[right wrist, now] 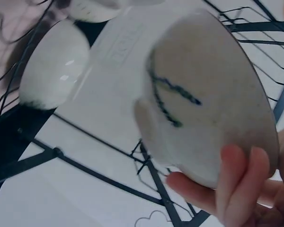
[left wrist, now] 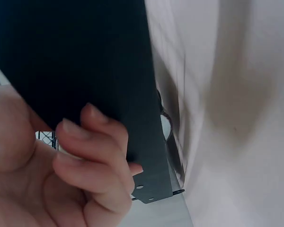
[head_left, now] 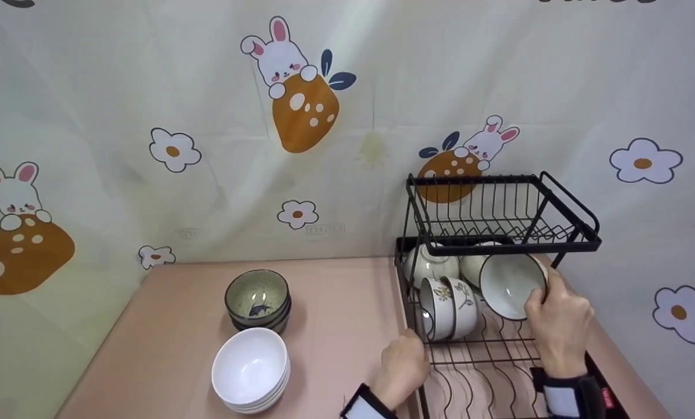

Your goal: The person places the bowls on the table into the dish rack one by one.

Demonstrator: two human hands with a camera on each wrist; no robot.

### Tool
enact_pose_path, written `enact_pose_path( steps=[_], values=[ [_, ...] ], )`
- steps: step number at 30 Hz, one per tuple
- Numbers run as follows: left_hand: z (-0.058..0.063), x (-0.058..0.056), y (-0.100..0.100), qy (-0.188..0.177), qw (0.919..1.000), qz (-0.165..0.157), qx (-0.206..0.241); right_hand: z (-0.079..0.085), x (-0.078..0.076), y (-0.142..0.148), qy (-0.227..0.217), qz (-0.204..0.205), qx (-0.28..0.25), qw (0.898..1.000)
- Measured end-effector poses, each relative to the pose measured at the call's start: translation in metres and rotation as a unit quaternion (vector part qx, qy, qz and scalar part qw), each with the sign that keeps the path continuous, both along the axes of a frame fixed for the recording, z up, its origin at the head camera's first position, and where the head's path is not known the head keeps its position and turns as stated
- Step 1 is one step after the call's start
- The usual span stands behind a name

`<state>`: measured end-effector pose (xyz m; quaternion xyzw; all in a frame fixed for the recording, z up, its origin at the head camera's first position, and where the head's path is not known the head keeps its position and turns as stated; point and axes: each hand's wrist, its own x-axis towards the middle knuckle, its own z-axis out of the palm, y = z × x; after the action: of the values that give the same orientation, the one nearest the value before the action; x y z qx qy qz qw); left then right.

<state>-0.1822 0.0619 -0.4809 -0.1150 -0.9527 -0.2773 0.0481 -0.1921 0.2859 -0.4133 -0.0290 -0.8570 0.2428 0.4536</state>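
My right hand (head_left: 560,326) grips a white bowl (head_left: 507,285) by its right rim, thumb on the inside and fingers behind. Tilted in the lower tier of a black dish rack (head_left: 493,361), the bowl shows its pale interior in the head view. The right wrist view shows a dark sprig on its outer wall (right wrist: 203,94). My left hand (head_left: 403,364) holds the rack's left side. In the left wrist view, curled fingers (left wrist: 104,156) lie round the edge of its dark side panel (left wrist: 99,56). Two flower-patterned bowls (head_left: 464,308) stand on edge beside the held bowl.
More pale bowls (head_left: 432,265) sit behind, under the upper wire tier (head_left: 487,227). On the left of the pink table (head_left: 336,302) are stacked green bowls (head_left: 257,294) and stacked white bowls (head_left: 250,366). A printed cloth (head_left: 208,87) hangs behind.
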Motion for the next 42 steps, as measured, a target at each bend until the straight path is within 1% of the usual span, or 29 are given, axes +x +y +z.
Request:
enact_pose_path(
  steps=[4, 9, 12, 14, 17, 20, 24, 31, 35, 40, 42],
  values=[
    [-0.001, 0.000, 0.001, -0.002, 0.9999, 0.002, -0.010, -0.006, -0.004, 0.003, 0.011, -0.014, 0.012, 1.000],
    [-0.001, 0.000, 0.002, -0.009, 0.9999, 0.004, -0.009, -0.012, -0.009, 0.008, -0.016, -0.018, 0.020, 1.000],
    [-0.002, 0.000, 0.003, 0.002, 0.9999, 0.004, -0.014, -0.016, -0.010, 0.009, -0.026, -0.024, 0.028, 0.999],
    [-0.002, 0.000, 0.003, 0.012, 0.9997, 0.003, -0.019, -0.017, -0.010, 0.009, -0.018, -0.027, 0.033, 0.999],
    [-0.003, 0.000, 0.003, 0.020, 0.9995, 0.002, -0.023, -0.017, -0.010, 0.007, 0.006, -0.030, 0.038, 0.999],
    [-0.003, 0.000, 0.003, 0.014, 0.9996, 0.000, -0.023, -0.017, -0.011, 0.005, 0.021, -0.025, 0.037, 0.999],
    [-0.002, -0.001, 0.003, 0.004, 0.9996, -0.001, -0.027, -0.018, -0.012, 0.003, 0.023, -0.020, 0.048, 0.998],
    [-0.001, -0.001, 0.003, 0.000, 0.9993, -0.001, -0.037, -0.022, -0.015, 0.003, 0.006, -0.018, 0.072, 0.997],
    [-0.001, -0.001, 0.003, -0.005, 0.9994, 0.002, -0.035, -0.025, -0.017, 0.000, 0.001, -0.017, 0.085, 0.996],
    [0.000, 0.000, 0.002, -0.009, 0.9996, 0.002, -0.027, -0.029, -0.024, -0.007, 0.005, -0.004, 0.129, 0.992],
    [0.000, 0.000, 0.002, -0.016, 0.9996, 0.002, -0.023, -0.029, -0.028, -0.011, 0.001, -0.009, 0.152, 0.988]
  ],
)
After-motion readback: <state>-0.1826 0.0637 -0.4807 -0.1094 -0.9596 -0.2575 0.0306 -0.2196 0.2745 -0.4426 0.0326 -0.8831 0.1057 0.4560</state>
